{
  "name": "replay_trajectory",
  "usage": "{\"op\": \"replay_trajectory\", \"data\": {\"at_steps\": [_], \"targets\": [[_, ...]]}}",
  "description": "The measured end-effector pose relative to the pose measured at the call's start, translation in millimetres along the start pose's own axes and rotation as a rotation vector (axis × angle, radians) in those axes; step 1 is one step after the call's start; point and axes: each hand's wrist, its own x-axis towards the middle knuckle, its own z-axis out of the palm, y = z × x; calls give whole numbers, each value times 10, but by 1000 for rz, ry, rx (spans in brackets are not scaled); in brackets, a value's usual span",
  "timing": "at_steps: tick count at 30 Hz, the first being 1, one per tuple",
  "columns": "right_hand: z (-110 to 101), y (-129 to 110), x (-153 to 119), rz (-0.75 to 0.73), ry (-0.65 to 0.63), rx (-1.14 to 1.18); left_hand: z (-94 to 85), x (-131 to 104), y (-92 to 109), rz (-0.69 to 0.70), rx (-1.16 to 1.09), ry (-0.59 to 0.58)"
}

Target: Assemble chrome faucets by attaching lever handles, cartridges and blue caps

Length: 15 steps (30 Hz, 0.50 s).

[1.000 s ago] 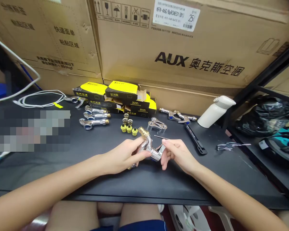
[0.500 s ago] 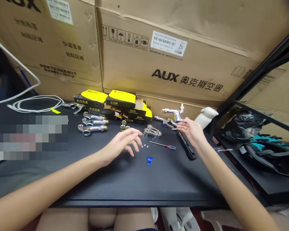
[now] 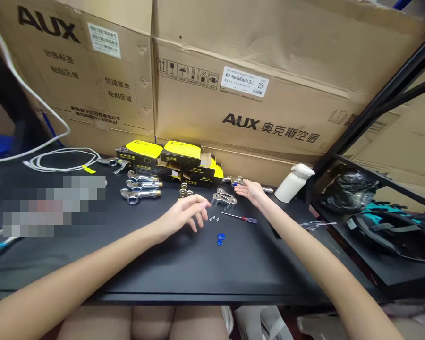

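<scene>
While extending the right hand (image 3: 251,191) to chrome, blue-marked faucets (image 3: 238,180) behind the slim red-and-blue-handled screwdriver (image 3: 250,220), with grip unclear, holds the left hand (image 3: 184,213) open left of it, near tiny silver screws (image 3: 214,217).

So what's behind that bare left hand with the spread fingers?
Behind the bare left hand, small round metal fittings peek out. Farther back are yellow-and-black cardboard boxes. The hand covers anything lower down, so I can't see what's there.
</scene>
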Motion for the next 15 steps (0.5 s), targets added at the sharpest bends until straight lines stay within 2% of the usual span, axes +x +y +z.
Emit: {"op": "replay_trajectory", "data": {"at_steps": [7, 9, 12, 14, 15], "targets": [[72, -30, -21, 160, -5, 123, 29, -4, -64, -41, 149, -99], [60, -59, -56, 190, -32, 166, 30, 0, -76, -47, 165, -87], [6, -111, -171, 203, -77, 212, -74, 26, -14, -3, 172, 19], [-44, -135, -286, 183, -97, 219, -244, 49, 94, 72, 223, 132], [-68, -141, -351, 166, -105, 214, -352, 56, 161, 153, 355, 209]]}}
